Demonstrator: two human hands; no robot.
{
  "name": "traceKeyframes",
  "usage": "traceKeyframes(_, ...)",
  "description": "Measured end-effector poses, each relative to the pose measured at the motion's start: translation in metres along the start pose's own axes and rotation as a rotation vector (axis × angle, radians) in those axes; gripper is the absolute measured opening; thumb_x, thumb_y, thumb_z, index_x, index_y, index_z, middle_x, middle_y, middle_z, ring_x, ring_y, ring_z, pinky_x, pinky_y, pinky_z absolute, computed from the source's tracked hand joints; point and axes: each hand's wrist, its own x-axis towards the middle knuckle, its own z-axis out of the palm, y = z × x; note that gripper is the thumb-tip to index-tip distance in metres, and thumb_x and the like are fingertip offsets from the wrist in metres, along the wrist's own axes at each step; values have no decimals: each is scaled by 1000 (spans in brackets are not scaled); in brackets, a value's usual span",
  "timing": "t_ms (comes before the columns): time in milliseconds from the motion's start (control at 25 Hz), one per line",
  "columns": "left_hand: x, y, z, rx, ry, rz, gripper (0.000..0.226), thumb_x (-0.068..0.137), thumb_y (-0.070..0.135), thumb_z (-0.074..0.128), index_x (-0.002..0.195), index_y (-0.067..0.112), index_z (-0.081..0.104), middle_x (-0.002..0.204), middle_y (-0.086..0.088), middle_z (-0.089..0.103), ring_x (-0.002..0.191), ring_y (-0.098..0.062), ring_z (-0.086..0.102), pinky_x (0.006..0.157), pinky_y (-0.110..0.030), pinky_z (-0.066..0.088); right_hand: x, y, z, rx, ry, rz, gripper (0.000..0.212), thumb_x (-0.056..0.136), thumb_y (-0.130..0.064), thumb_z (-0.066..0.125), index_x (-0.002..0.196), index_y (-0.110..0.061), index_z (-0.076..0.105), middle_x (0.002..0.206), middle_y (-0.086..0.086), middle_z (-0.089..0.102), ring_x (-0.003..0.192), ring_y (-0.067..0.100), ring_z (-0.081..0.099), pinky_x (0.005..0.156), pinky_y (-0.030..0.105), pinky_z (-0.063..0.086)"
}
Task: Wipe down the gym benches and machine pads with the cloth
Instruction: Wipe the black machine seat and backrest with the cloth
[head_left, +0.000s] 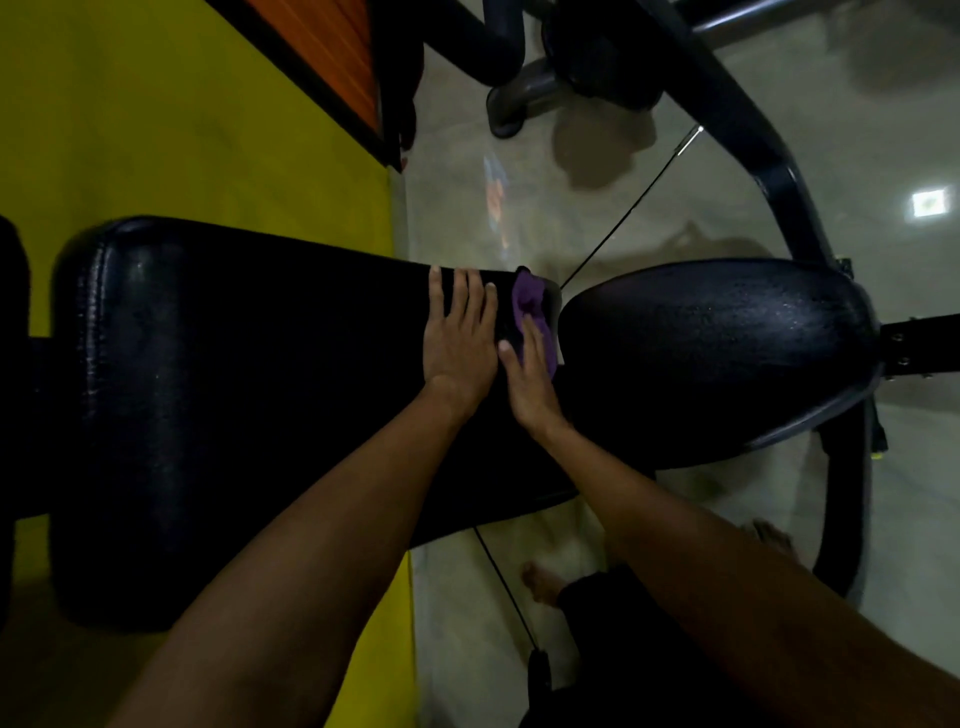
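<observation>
A long black padded backrest runs across the middle of the view, with a rounded black seat pad to its right. My left hand lies flat on the backrest near its right end, fingers straight. Just right of it, my right hand presses a purple cloth onto the end of the backrest beside the gap to the seat pad. The cloth is bunched and partly hidden under my fingers.
A yellow wall with an orange panel lies behind the backrest. Dark machine frame tubes curve around the seat over a glossy tiled floor. A thin black cable crosses the floor. My bare feet stand below the bench.
</observation>
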Motion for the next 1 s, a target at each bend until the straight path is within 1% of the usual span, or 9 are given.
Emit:
traceKeyframes(240,21,5,10,-12,48,-22,65,104,35,15,159,8,-6,165,-24,-1,152,-44,-5,118,-65,-9,88,-17,-6,-42,228,136,55,109,-29,41,159,-13,28,168,9,20,156,24,13,127,38,7)
traceKeyframes(360,22,9,13,-4,81,-26,66,104,36,15,159,7,-8,165,-24,1,152,-44,-4,118,-66,-9,86,-24,1,-113,270,-128,44,105,-29,42,145,-12,53,153,11,48,147,25,33,126,39,15)
traceKeyframes(480,25,12,17,-5,109,-30,68,103,36,17,159,6,-7,164,-25,4,152,-45,0,118,-66,-9,99,-24,-11,-213,253,-346,42,100,-38,43,120,-11,69,122,9,68,120,25,57,111,37,35)
traceKeyframes(560,27,12,18,-29,124,-38,66,103,36,20,159,7,0,164,-24,9,151,-45,4,118,-66,-8,126,-22,-29,-320,227,-231,49,97,-48,40,105,-12,72,110,12,71,107,31,63,97,38,44)
traceKeyframes(680,31,15,20,-55,146,-51,66,103,38,24,159,7,6,162,-24,14,150,-46,6,118,-65,-8,148,-30,-44,-385,133,116,50,102,-50,38,105,-14,72,113,14,70,106,35,64,91,40,48)
traceKeyframes(720,32,16,20,-63,149,-54,66,103,38,24,159,7,6,161,-24,14,150,-46,7,118,-65,-8,148,-35,-42,-386,137,117,48,103,-48,39,104,-15,73,112,14,71,104,34,64,88,38,48)
traceKeyframes(800,33,19,20,-66,133,-51,67,103,36,21,159,6,2,162,-23,12,150,-46,6,117,-66,-8,132,-41,-33,-319,207,-35,37,103,-38,47,101,-12,73,106,11,72,98,27,64,82,32,43)
traceKeyframes(880,37,21,21,-41,135,-45,66,103,34,19,158,5,-3,163,-23,10,150,-47,5,117,-66,-7,107,-41,-20,-159,272,-195,23,100,-21,55,106,-9,73,107,7,72,98,16,61,86,26,42)
traceKeyframes(1000,38,22,18,-82,126,-43,65,102,31,19,159,4,3,163,-23,13,150,-46,7,118,-65,-7,108,-28,-26,-53,335,-170,22,98,-9,57,115,-5,71,111,7,71,100,15,61,90,22,43)
